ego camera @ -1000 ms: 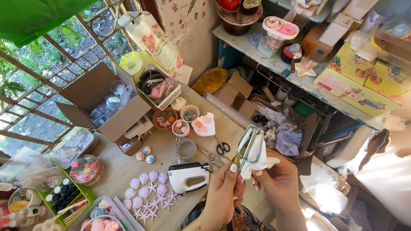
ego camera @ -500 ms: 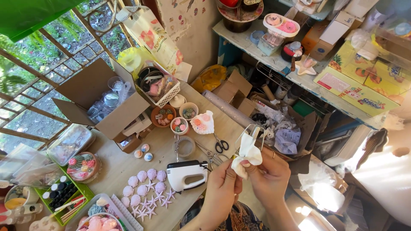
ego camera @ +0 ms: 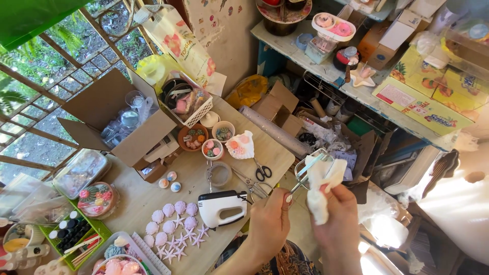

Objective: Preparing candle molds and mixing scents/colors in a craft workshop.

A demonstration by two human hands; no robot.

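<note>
My left hand pinches the stem of a metal mixer beater, holding it up over the table's right edge. My right hand grips a white tissue that is wrapped over the beater's wire loops. A white hand mixer body lies on the wooden table just left of my left hand. Black-handled scissors and metal tongs lie beside it.
An open cardboard box with clear cups stands at the table's back. Small bowls and a white basket sit near it. Pink shell and star shapes lie in front. A cluttered shelf is at the right.
The beater has swung to the right and tilted, and my right hand has shifted the tissue along it toward the wire loops. The view has drifted slightly.
</note>
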